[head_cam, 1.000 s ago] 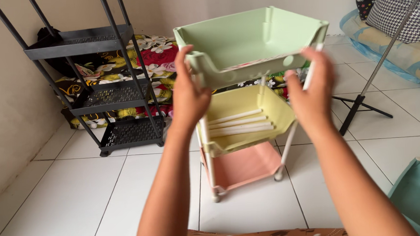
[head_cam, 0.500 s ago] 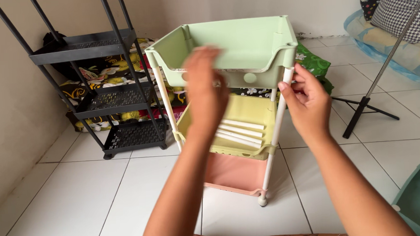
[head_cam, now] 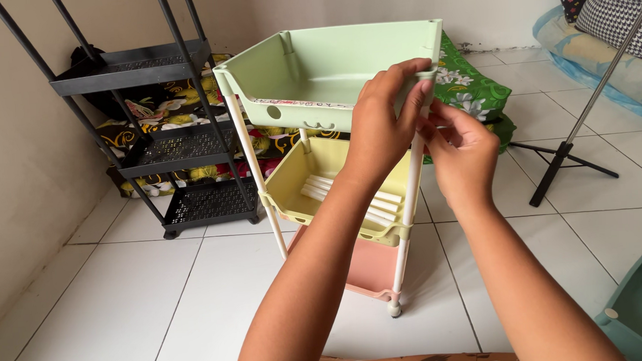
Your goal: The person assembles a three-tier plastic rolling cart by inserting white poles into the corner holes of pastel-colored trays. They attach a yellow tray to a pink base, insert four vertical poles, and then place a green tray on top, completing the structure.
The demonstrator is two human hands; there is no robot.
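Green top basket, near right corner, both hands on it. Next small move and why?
Probably press that corner of the green basket straight down onto the white post. The left hand pinches the rim right at the corner and the right hand sits just below it beside the post top. The basket looks roughly level over the yellow basket, so seating this corner seems the likely small step.

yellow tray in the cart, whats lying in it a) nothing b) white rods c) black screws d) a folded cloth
b: several white rods lie side by side in the yellow tray, the middle tier under the green tray that both hands hold at its near right corner.
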